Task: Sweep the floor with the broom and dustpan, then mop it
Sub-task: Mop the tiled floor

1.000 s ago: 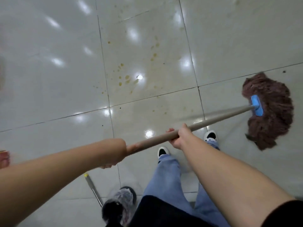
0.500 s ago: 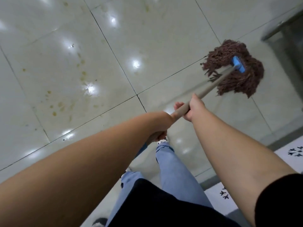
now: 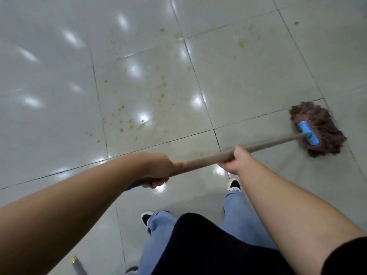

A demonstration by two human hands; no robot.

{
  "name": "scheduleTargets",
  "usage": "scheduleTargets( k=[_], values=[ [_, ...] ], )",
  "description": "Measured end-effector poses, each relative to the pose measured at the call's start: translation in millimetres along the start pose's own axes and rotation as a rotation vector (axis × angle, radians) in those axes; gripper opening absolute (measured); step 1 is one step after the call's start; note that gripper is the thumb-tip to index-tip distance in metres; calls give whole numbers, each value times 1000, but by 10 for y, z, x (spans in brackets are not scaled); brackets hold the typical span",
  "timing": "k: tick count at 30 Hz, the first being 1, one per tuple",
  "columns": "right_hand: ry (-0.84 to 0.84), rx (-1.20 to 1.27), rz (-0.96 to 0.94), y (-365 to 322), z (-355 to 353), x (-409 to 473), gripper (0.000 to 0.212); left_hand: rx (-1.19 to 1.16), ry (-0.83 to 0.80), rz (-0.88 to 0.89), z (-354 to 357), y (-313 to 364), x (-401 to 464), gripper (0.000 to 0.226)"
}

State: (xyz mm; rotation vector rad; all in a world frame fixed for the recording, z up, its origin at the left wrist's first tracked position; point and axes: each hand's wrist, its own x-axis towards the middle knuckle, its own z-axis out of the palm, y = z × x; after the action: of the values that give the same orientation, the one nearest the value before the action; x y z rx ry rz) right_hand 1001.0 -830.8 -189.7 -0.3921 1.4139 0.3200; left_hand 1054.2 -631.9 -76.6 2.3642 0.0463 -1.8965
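The left hand (image 3: 158, 169) covers the near end of the mop handle (image 3: 258, 144), whose middle stretch is smeared by motion. At the bottom edge of the floor (image 3: 59, 126), a grey pole (image 3: 78, 267) is cut off, its lower part unseen.
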Motion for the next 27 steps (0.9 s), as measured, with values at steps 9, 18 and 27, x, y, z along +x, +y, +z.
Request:
scheduleTargets(
  k=[9,18,27],
  values=[
    [-98,-150,112,2587,1272,-122,29,11,88,-126,-361,-2899,-646,66],
    [-8,-272,60,3430,2098,138,38,46,88,-122,-1020,-3944,-466,59],
    [185,6,31,3571,3163,496,44,92,-65,-39,-1963,-4206,129,59]
  ],
)
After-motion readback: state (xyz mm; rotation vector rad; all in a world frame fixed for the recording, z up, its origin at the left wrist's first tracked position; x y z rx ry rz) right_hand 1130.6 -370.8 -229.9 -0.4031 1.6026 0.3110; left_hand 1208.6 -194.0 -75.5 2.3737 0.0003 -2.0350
